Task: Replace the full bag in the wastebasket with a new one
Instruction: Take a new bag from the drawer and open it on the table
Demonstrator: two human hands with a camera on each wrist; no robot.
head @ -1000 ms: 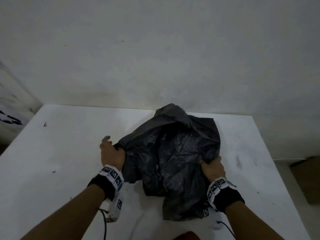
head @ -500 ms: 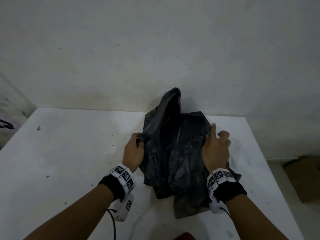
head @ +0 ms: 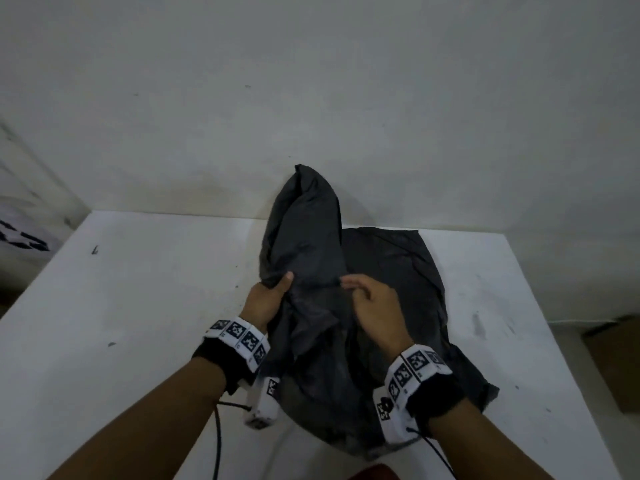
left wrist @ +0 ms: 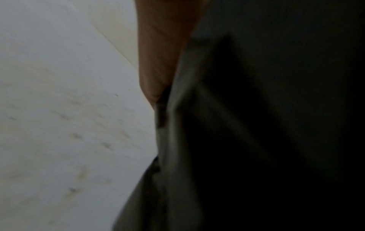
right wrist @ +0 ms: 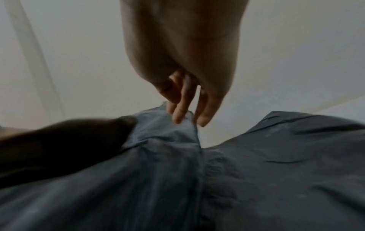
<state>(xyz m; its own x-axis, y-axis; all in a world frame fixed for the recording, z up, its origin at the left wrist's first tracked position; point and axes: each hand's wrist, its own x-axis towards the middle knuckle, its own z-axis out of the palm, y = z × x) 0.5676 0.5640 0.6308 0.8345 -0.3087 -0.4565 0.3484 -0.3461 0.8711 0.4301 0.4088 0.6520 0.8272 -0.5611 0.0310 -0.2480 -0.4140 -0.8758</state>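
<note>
1. On the white table [head: 145, 306], against the wall, lies the black bag [head: 391, 278], crumpled and partly spread, with one fold standing up toward the wall.
2. Left hand [head: 266, 299] grips the raised fold at its base, thumb on top, fingers curled round the plastic.
3. Right hand [head: 374, 306] sits just beside it over the bag's middle; its fingertips [right wrist: 178, 115] pinch a thin edge of film.
4. Both grips lie close together, and the fold's long axis runs away from the person toward the wall.
5. Parting the layers likely means drawing the hands apart sideways. No wastebasket is in view.
</note>
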